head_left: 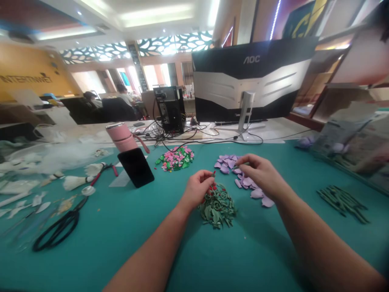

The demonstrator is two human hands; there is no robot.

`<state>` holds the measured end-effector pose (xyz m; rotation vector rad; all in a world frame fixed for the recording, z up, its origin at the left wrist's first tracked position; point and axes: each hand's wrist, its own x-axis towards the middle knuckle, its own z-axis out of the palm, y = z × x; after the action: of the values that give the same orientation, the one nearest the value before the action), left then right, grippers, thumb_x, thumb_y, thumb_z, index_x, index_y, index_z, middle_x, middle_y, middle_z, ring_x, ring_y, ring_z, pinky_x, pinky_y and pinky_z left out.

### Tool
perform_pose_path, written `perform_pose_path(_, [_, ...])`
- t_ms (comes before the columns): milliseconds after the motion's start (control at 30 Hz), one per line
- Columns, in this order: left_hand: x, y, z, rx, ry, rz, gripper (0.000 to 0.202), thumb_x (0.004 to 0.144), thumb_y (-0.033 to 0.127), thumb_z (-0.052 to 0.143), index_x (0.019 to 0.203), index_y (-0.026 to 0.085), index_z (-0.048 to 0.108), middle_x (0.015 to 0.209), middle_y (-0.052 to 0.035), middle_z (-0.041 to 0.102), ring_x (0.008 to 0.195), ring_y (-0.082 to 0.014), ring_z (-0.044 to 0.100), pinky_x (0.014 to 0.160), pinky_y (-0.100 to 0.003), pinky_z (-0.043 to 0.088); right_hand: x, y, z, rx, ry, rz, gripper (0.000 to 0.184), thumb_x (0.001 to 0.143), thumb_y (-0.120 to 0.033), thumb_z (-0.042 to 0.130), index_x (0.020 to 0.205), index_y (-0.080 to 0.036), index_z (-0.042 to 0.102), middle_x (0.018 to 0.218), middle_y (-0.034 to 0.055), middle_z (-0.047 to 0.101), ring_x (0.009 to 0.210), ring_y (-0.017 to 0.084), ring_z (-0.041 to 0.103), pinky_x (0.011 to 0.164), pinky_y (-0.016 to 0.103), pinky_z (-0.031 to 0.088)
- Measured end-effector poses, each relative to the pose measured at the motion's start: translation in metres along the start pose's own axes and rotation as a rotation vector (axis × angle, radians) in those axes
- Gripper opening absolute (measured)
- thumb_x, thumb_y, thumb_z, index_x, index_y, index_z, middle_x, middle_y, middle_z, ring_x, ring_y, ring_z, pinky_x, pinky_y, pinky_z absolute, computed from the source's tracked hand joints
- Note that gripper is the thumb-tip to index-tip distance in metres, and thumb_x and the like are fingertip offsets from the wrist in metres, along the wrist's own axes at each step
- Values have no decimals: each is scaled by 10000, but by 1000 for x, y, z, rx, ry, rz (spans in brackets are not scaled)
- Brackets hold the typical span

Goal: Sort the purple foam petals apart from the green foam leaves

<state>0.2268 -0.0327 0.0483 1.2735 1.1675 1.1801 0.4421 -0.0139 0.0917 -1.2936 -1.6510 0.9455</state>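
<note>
My left hand [199, 187] is closed in a pinch on a small green piece with a red tip [214, 173]. Just beneath it lies a heap of green leaf- and stem-like pieces [217, 209], with some red among them. My right hand [257, 172] hovers at the purple petal-shaped pieces [225, 162], thumb and forefinger pressed together. Whatever those fingers hold is too small to make out. More purple petal-shaped pieces [257, 193] are spread below and beside that hand.
A pink and green pile [178, 158], phone [135, 167] and pink bottle [121, 137] stand farther back. Black scissors [62, 227], pliers [101, 172] and shuttlecocks [74, 182] lie left. Green strips [343, 202] are at right. A monitor [252, 81] and cables [194, 140] are behind.
</note>
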Motion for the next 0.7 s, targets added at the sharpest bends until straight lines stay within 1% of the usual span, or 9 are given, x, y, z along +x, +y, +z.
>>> perform_pose_path(33, [0,0,0,5,-3,2,242,747,311,663,908,135,620,730,-25,673,522,-88,528,495,-213,432,0,4,8,60,-24,9,226,761,-345,633,935,-206,668,627,-34,580,487,108,430,459,247,321])
perform_pose_path(100, [0,-1,0,12,-8,6,239,752,317,667,909,141,624,741,-23,669,542,-93,538,506,-217,435,0,15,18,137,-71,9,257,736,-351,672,945,-202,684,651,-20,609,542,126,498,499,255,370])
perform_pose_path(167, [1,-2,-1,15,-5,5,236,755,321,670,906,145,625,743,-21,667,540,-94,536,505,-221,430,1,24,21,173,-72,9,271,736,-372,689,947,-202,703,667,-7,626,609,148,557,552,269,413])
perform_pose_path(267, [2,-3,0,29,7,-12,231,760,315,662,913,145,624,750,-27,673,525,-92,526,502,-226,424,3,32,19,222,-35,27,288,761,-439,696,932,-207,706,675,-7,620,633,154,578,575,278,432])
perform_pose_path(367, [3,-5,1,49,8,-18,220,767,303,656,917,146,623,755,-25,675,517,-87,516,510,-228,429,5,33,18,269,-10,49,307,764,-493,709,854,-202,674,686,-4,629,613,138,569,564,271,437])
perform_pose_path(467, [2,-6,3,76,-6,-4,212,773,299,658,917,148,624,736,-13,664,507,-83,505,509,-229,427,5,32,22,294,17,68,312,764,-498,715,811,-197,646,690,12,664,620,139,592,577,273,465])
perform_pose_path(567, [1,-7,6,100,-27,11,214,782,297,656,930,146,623,741,-13,662,510,-83,501,502,-228,422,4,31,26,337,-1,21,300,768,-484,722,799,-199,635,699,18,686,656,146,629,615,281,502])
perform_pose_path(700, [1,-7,9,128,-53,52,195,788,267,647,933,139,625,734,-15,655,521,-83,509,497,-223,417,1,29,26,343,15,-51,257,777,-443,727,794,-204,635,669,-1,671,632,132,620,598,271,504])
